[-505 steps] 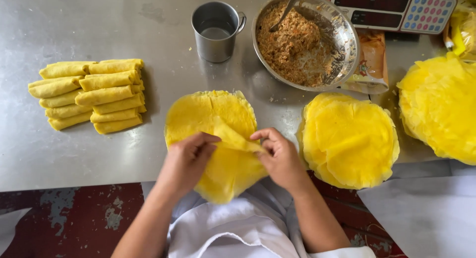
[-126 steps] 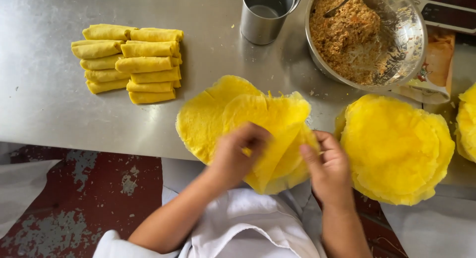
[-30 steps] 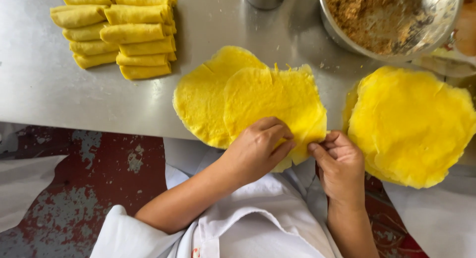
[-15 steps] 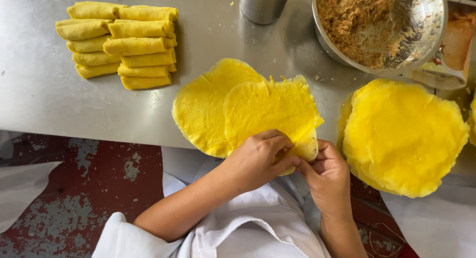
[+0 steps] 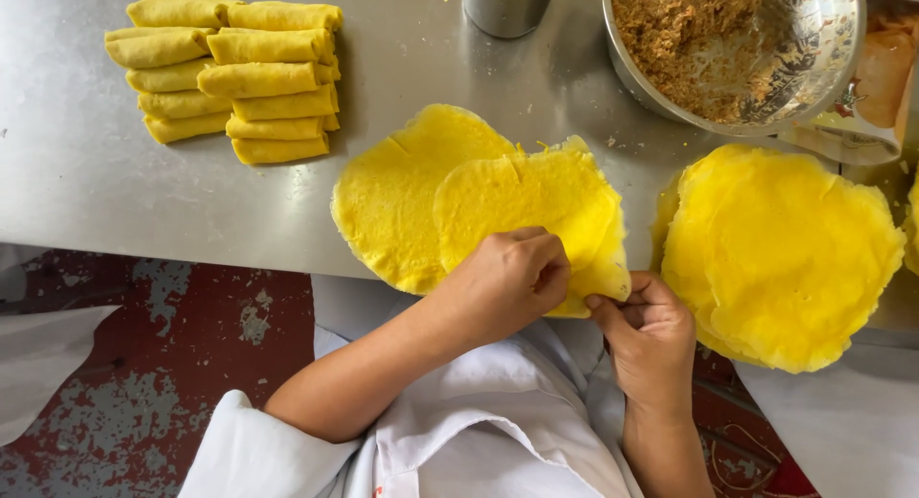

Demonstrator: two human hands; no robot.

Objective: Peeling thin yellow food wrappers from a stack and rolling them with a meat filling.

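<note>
Your left hand (image 5: 507, 283) is curling over the near edge of the top yellow crepe (image 5: 526, 206), fingers bent and closed down on the rim, knuckles facing up. Your right hand (image 5: 651, 331) is sitting just beside it at about four o'clock from the crepe's middle, thumb and fingertips pinched shut on that same edge, right where the sheet is lifting off the table edge. So both hands are gripping the one crepe, close together, almost touching.

That top crepe is lying partly over a second crepe (image 5: 392, 206), which is peeking out at nine o'clock from it, flat on the steel table (image 5: 115, 201). Both are hanging slightly past the table's near edge towards you.

At three o'clock from your hands, a thick stack of crepes (image 5: 780, 254) is resting, well clear of the one you are holding. At one o'clock, a metal bowl (image 5: 823, 39) is holding brown crumbly filling (image 5: 684, 34), heaped on its left side. At twelve o'clock, a metal cup (image 5: 507, 2) is standing at the top edge of the view, only its base showing. Over at ten o'clock, the finished rolls (image 5: 235, 77) are lying piled in two neat columns, well apart from your hands.
</note>
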